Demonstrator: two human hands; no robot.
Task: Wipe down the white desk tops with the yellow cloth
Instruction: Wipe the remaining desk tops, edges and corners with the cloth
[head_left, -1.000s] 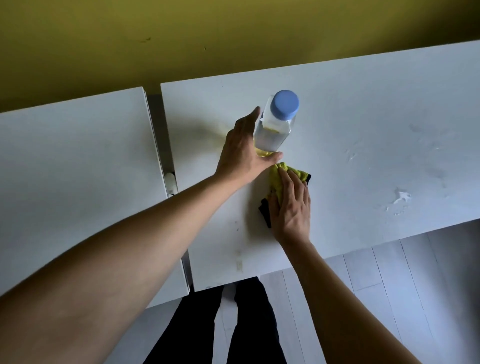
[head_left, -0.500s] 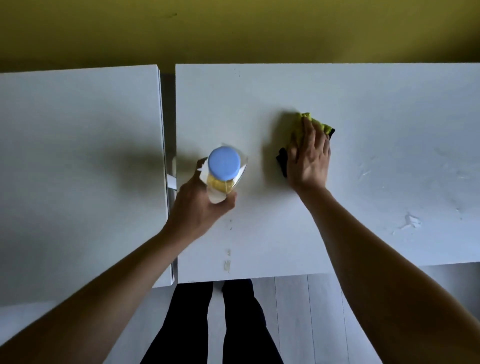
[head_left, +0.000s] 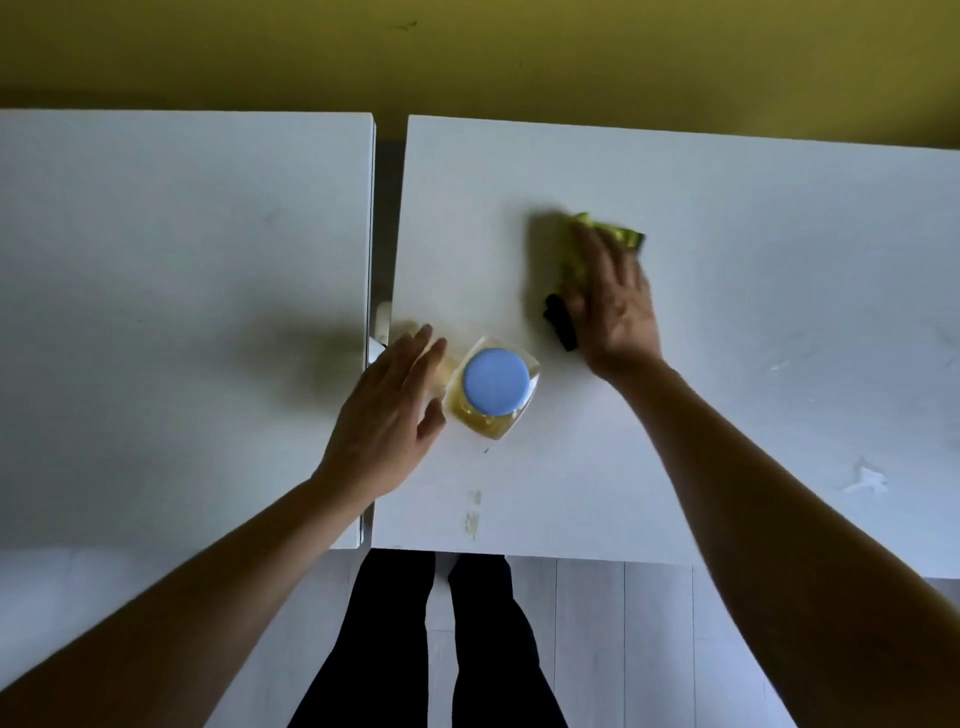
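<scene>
The right hand (head_left: 615, 306) lies flat on the yellow cloth (head_left: 597, 244), fingers (head_left: 592, 249) stretched out straight and pressing it onto the right bench (head_left: 753, 338) — the cloth sits in the middle-left part of that white top, its yellow edge showing past the fingertips and a dark corner sticking out at the thumb side. The hand and cloth are blurred. The left hand (head_left: 387, 410) hovers low over the near-left corner of the same bench, fingers released and nearly straight, holding nothing; it is just beside the bottle (head_left: 493, 387), and whether the fingertips touch it I cannot tell. The bottle stands upright on the bench between the two hands, clear with a yellowish liquid inside and a blue cap (head_left: 495, 381) seen from straight above. A few pale scuffs mark the right part of this top, and a small brownish stain (head_left: 472, 512) lies near its front edge. The left bench (head_left: 182, 260) stands alongside, parted from the right one by a narrow gap (head_left: 387, 208), with a soft shadow across its right side. Behind both runs a yellow wall (head_left: 467, 57). Below the front edges are a pale plank floor (head_left: 623, 649) and the person's dark trouser legs (head_left: 441, 649)
</scene>
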